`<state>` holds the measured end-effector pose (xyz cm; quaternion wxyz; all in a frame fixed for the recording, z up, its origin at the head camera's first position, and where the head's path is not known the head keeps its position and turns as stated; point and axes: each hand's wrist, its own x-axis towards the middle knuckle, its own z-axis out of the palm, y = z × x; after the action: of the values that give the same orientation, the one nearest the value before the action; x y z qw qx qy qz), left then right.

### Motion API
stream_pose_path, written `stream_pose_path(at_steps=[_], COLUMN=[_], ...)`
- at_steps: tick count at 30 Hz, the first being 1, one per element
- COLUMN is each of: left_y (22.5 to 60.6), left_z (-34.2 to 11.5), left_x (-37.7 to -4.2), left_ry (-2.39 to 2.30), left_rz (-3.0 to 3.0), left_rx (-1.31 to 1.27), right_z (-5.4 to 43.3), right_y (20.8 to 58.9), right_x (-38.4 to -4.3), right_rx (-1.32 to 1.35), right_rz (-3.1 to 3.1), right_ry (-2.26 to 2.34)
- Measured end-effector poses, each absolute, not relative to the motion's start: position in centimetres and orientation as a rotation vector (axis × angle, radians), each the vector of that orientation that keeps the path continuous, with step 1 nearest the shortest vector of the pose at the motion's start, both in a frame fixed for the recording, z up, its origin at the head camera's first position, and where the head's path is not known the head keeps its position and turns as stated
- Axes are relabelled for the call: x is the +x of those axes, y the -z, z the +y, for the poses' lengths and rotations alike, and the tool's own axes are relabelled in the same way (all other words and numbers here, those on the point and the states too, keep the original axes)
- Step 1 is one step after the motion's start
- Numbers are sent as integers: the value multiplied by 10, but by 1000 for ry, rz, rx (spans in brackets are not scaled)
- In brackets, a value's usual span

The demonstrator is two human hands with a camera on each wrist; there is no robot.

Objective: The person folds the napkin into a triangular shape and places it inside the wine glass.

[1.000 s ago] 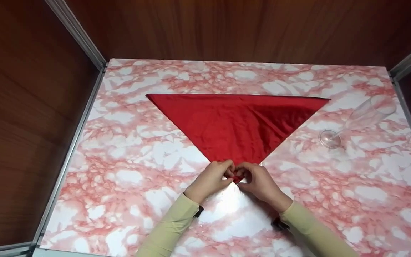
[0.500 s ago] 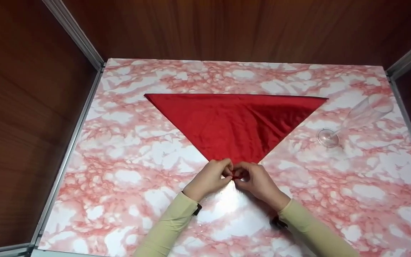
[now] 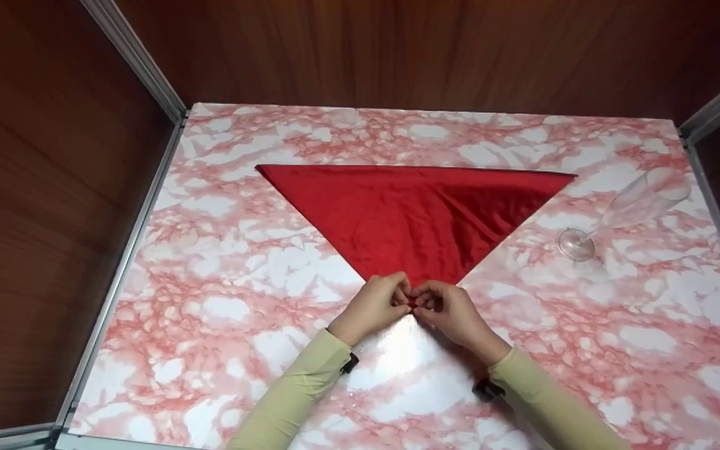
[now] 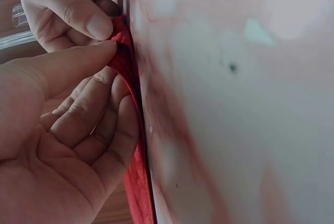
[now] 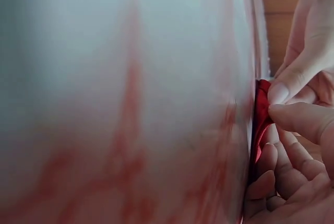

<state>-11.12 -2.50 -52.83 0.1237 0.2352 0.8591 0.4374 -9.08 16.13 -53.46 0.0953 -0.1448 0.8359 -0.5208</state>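
Two-handed grip: left hand (image 3: 372, 306) and right hand (image 3: 458, 317) pinch the red cloth (image 3: 391, 219) at its near corner on the tabletop (image 3: 585, 350), apparently a folding or rolling step; the next move likely calls for an even turn forward.

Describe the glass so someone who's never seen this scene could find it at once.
In the head view, start from the pink-and-white marbled tabletop and the large triangular red cloth on it. Right of the cloth's right slanting edge, a stemmed glass stands on its round foot. It is clear and see-through, unlike the opaque cloth.
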Motion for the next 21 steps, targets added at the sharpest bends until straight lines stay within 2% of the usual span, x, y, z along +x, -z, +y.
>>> stream_pose_path(at_steps=[8,15,21], left_y=[529,531,530], left_z=[-25,-25,-24], left_x=[-112,-113,-112], left_ry=[-1262,-1291,-1269], left_rz=[2507,2512,2530], left_rx=[678,709,709], right_z=[168,159,162], right_y=[535,514,535], right_x=[-84,-81,-86], right_rx=[-388,-467,-509], right_rz=[2334,2361,2449], right_ry=[1764,1781,1666])
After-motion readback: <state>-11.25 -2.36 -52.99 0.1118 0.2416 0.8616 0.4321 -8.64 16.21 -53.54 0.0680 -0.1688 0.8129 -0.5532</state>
